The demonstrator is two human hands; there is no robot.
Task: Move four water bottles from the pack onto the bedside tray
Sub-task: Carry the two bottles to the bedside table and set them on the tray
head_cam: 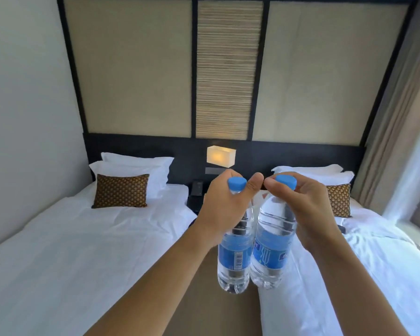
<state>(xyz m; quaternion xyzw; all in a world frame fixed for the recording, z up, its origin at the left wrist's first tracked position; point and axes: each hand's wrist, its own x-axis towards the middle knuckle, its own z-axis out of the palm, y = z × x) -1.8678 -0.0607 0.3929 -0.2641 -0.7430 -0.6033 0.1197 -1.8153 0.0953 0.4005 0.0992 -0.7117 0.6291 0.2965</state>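
Observation:
I hold two clear water bottles with blue caps and blue labels, one in each hand, side by side above the gap between two beds. My left hand [222,207] grips the neck of the left bottle [233,260]. My right hand [301,207] grips the neck of the right bottle [270,253]. Both bottles hang upright and nearly touch each other. The bedside tray and the pack are not visible; my hands hide most of the dark bedside table [194,200] behind them.
A white bed [70,251] with a brown patterned cushion [120,191] lies at left, another white bed [364,275] at right. A lit lamp [220,155] hangs on the dark headboard above the table, where a dark phone [196,188] sits. Curtains [398,129] hang at far right.

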